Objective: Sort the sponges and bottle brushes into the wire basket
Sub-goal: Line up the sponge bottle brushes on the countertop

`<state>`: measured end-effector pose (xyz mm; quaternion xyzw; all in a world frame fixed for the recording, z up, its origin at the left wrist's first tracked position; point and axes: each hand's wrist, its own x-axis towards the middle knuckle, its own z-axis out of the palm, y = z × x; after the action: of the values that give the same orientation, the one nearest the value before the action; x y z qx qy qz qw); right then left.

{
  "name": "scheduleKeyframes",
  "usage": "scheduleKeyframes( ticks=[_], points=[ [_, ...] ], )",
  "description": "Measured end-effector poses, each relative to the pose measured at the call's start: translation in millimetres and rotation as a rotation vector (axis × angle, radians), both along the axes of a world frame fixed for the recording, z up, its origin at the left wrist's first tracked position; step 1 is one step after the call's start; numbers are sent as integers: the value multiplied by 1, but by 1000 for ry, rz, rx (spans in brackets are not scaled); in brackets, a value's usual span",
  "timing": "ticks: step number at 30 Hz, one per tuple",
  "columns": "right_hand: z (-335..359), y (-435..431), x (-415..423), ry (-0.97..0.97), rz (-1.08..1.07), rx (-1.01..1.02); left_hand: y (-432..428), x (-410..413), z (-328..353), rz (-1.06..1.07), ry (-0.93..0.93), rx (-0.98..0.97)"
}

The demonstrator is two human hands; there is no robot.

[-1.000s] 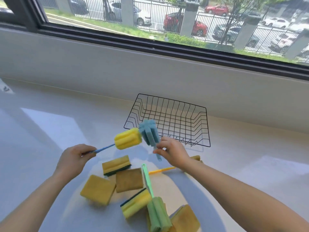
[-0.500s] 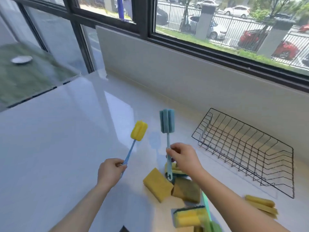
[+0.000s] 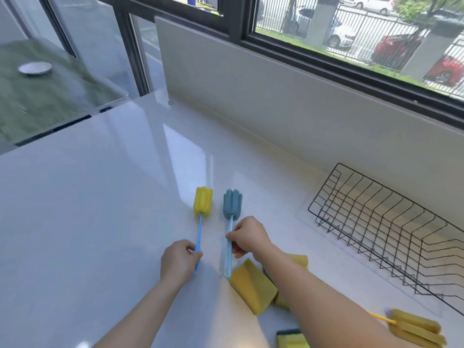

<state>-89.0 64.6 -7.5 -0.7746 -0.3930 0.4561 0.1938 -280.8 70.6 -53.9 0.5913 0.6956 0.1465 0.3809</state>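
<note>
Head view. Two bottle brushes, paired side by side, heads pointing away. Yellow-headed brush (image 3: pixel 203 205): thin light-blue plastic handle, clasped at its near end by curled fingers of left hand (image 3: pixel 179 262). Grey-blue-headed brush (image 3: pixel 232 204): same handle, pinched mid-length by fingers of right hand (image 3: pixel 247 237). Heads of soft ribbed foam, lobed cylinders, low over glossy white table (image 3: pixel 100 197); contact not certain. Probably held parallel for matching as a set before transfer. Wire basket (image 3: pixel 391 227): black, open grid, sloped walls, on table well to the right beside the wall, nothing seen inside. Unsorted, near right forearm: yellow sponge (image 3: pixel 252 287), block-shaped, porous, tilted; green-backed sponge (image 3: pixel 292 340) at lower edge; third brush (image 3: pixel 416 330), yellow handle, tan foam head, near basket's front.
</note>
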Motion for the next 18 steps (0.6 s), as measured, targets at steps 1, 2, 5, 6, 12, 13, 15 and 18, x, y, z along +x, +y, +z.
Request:
scheduleKeyframes(
  ticks=[1,2,5,6,12,13,15,18],
  points=[
    [-2,5,-2,-15,10,-16,1,0,-1,-10,17,6],
    [-3,9,-5,-29,20,-29,2,0,-2,-19,35,15],
    [-8,20,-12,-86,72,-64,5,-2,-6,-41,93,57],
    [-10,23,-14,-101,87,-70,5,-2,-7,-46,107,65],
    [-19,29,-20,-80,105,-88,2,-3,-9,-71,167,99],
    [-19,28,-20,-74,109,-89,1,-3,-9,-78,173,97],
    [-17,25,-18,-71,115,-84,0,-3,-8,-98,185,90],
    [-4,14,-7,-49,83,-35,-4,-4,-5,-93,198,120]
  ],
)
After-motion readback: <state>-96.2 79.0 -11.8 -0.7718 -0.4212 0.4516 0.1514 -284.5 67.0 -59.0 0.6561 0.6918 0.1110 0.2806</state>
